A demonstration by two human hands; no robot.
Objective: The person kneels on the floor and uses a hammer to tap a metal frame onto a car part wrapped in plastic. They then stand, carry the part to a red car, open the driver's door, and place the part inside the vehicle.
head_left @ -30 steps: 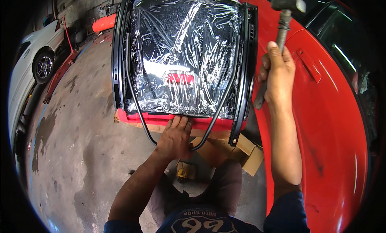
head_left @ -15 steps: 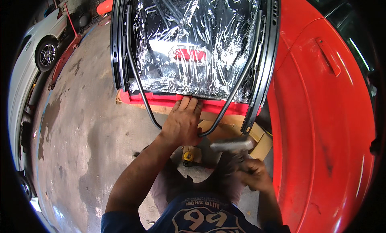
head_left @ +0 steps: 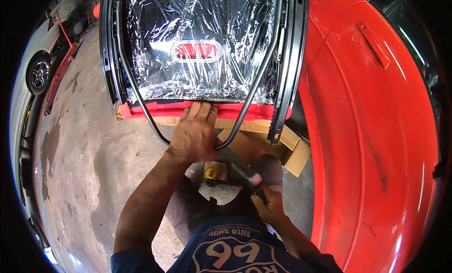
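Note:
Before me lies what looks like an upturned car seat (head_left: pixel 155 77), its underside wrapped in crinkled clear film, with black metal rails along both sides. Along its near edge runs a strip of red cover (head_left: pixel 165 108). My left hand (head_left: pixel 193 136) presses its close-set fingertips on that edge; the thumb sits lower, beside a bent black tubular bar (head_left: pixel 146 115). Above my right thigh, my right hand (head_left: pixel 269 205) is closed round the dark handle of a hand tool (head_left: pixel 246 173). The tool's silvery head is blurred; its exact kind is unclear.
Under the seat is an opened cardboard box (head_left: pixel 297 156). A yellow-and-black tool (head_left: pixel 211 174) lies on the floor between my legs. A red car body (head_left: pixel 348 132) stands close on my right. Far left are a white car (head_left: pixel 23 80) and a red floor jack (head_left: pixel 60 74).
My right hand has come down and left with the tool, whose head has turned. My left hand stays on the red edge. The whole view has shifted, so the seat appears farther left.

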